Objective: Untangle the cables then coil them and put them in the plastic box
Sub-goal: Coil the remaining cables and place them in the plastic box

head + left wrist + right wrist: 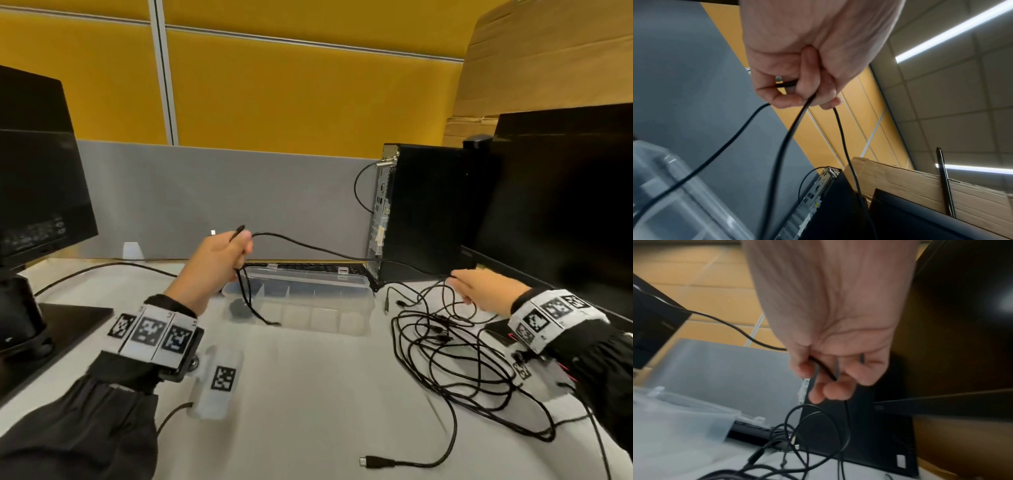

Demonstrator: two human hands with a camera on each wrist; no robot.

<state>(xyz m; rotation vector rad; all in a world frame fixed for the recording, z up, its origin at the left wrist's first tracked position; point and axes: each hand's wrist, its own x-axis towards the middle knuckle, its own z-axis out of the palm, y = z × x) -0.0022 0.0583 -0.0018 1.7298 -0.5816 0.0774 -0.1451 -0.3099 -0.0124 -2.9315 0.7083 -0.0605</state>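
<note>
Lying loose on the pale grey desk (308, 394) nearest the body, a tangled heap of thin black cables (455, 346). Reaching over its far edge, right hand (483, 289) with fingers (838, 392) curling round one black strand (325, 250); gripping that strand's other end in curled fingers (789, 99) above the desk, left hand (219, 260). Sitting just beyond, open clear plastic compartment box (356, 301), dangling loops hanging over its left end.

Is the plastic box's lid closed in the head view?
No, the plastic box stands open behind the left hand, its dividers showing.
</note>
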